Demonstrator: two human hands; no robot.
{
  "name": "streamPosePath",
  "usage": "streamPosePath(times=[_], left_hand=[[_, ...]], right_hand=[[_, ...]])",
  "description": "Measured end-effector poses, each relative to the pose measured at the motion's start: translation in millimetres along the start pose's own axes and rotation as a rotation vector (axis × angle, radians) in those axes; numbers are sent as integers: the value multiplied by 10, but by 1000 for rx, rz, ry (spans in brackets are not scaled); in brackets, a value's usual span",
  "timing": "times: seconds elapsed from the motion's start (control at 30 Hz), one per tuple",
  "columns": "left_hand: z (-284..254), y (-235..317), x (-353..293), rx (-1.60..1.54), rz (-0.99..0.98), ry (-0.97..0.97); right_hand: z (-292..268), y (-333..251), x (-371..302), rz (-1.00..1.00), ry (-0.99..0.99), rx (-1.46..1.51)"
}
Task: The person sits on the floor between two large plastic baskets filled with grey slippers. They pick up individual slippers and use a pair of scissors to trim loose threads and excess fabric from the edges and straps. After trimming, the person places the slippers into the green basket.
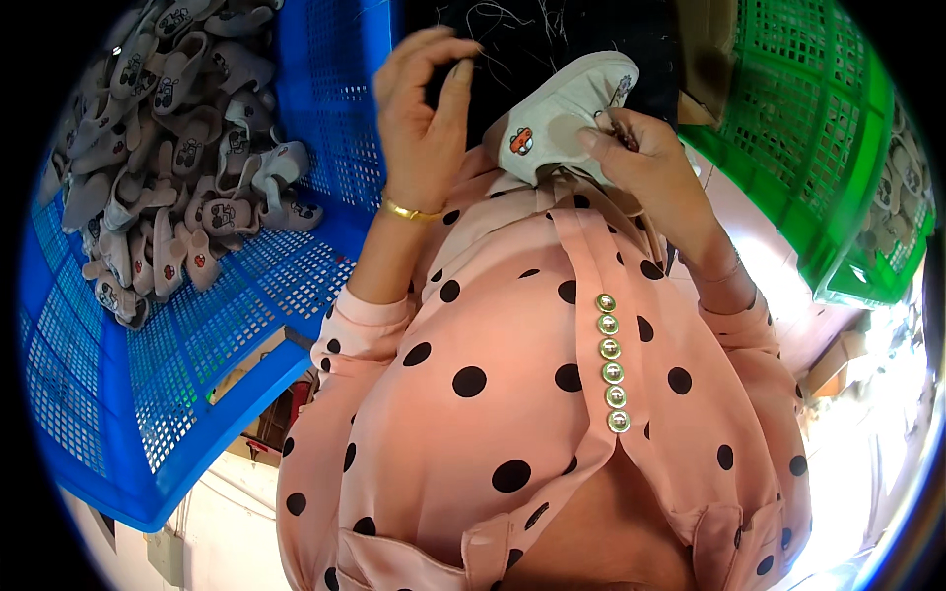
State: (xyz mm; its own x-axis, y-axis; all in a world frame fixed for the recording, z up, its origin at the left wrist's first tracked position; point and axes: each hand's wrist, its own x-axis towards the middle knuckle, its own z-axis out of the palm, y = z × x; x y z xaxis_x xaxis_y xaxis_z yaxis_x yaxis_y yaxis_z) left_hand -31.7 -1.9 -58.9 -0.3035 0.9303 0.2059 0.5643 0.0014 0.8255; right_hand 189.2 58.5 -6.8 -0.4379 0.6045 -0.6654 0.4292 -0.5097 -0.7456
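Observation:
A small pale cloth shoe (557, 123) lies tilted above my lap, its sole edge along the upper left. On its side is a red-orange patch (522, 141). My right hand (641, 158) grips the shoe at its right side, thumb against the upper. Something small and dark shows by those fingers; I cannot make it out. Up to the left of the shoe, apart from it, is my raised left hand (419, 118), with its fingers curled and thumb and forefinger tips close together. Whatever they pinch, if anything, is too small to tell.
To the left, a blue plastic basket (236, 325) holds a heap of similar small shoes (177, 167). A green plastic basket (788, 128) at the right has more shoes in it. Loose pale threads (503, 15) lie on the dark surface beyond my hands.

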Motion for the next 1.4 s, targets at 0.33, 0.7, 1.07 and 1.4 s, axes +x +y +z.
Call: streamPosePath(times=[0.33,0.7,1.07,1.4], left_hand=[[-117,429,-329,57,139,-190],[-120,354,-274,-192,-222,-250],[-381,-53,-221,11,-249,17],[-52,485,-133,131,-98,-191]], right_hand=[[-12,-144,18,118,-114,229],[-106,-206,204,-777,-72,-979],[-126,-117,184,-716,-105,-732],[-137,-439,337,-712,105,-759]])
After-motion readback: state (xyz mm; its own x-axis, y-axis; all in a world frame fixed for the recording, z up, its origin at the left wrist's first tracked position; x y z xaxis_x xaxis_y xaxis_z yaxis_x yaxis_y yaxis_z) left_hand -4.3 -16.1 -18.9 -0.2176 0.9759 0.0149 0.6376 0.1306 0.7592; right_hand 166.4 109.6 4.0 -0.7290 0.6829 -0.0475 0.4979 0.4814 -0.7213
